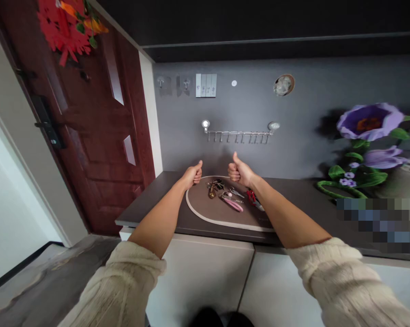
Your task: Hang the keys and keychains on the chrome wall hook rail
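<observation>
Both my arms reach out over a dark countertop [150,204]. My left hand [193,174] is a closed fist with the thumb up, holding nothing. My right hand [238,171] makes the same thumbs-up fist, also with nothing in it. Below and between them lies an oval brown mat [205,206] with a pale rim. On the mat lie a bunch of keys [214,187], a pink-handled tool [232,203] and a red-handled tool [252,197], partly hidden by my right forearm.
A chrome hook rail [239,132] hangs on the grey wall above the counter. A dark red door [99,122] stands at the left. Purple artificial flowers [370,136] sit on the counter at the right. White cabinet fronts [208,277] are below the counter.
</observation>
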{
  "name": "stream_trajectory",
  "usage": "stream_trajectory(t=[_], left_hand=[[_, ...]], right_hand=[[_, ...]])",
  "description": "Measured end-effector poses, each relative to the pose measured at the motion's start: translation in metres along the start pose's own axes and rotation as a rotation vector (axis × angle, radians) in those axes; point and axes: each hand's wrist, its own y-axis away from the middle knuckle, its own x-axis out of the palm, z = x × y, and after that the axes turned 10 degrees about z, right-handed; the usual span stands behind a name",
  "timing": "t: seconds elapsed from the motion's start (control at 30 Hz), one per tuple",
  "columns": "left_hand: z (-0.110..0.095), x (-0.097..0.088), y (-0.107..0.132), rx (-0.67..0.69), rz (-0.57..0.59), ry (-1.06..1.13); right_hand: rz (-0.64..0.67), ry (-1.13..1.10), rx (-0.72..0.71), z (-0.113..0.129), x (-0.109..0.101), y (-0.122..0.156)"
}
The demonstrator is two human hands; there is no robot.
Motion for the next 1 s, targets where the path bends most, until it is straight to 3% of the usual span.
stream_trajectory(t=[0.1,0.17,0.27,0.4,0.5,0.67,1.0], left_hand=[[0.005,0.003,-0.003,0.086,-0.164,-0.307],[0.008,0.005,-0.004,0.113,-0.206,-0.517],[0.009,0.007,-0.003,0.117,-0.197,-0.731],[0.010,0.008,-0.002,0.069,-0.096,-0.867],[0.014,0.007,-0.004,0.044,-0.044,-0.920],[0.021,0.004,-0.009,0.032,-0.055,-0.889],[0.016,0.010,-0.006,0.026,-0.057,-0.769]], right_hand=[[-0.078,0.150,-0.060,-0.007,0.010,-0.013],[-0.157,0.265,-0.110,-0.014,0.015,-0.021],[-0.231,0.452,-0.174,-0.027,0.017,-0.031],[-0.215,0.806,-0.152,-0.041,0.012,-0.038],[-0.162,1.033,-0.107,-0.044,0.009,-0.038],[-0.089,1.211,-0.089,-0.044,0.013,-0.035],[-0.091,1.293,-0.071,-0.043,0.015,-0.031]])
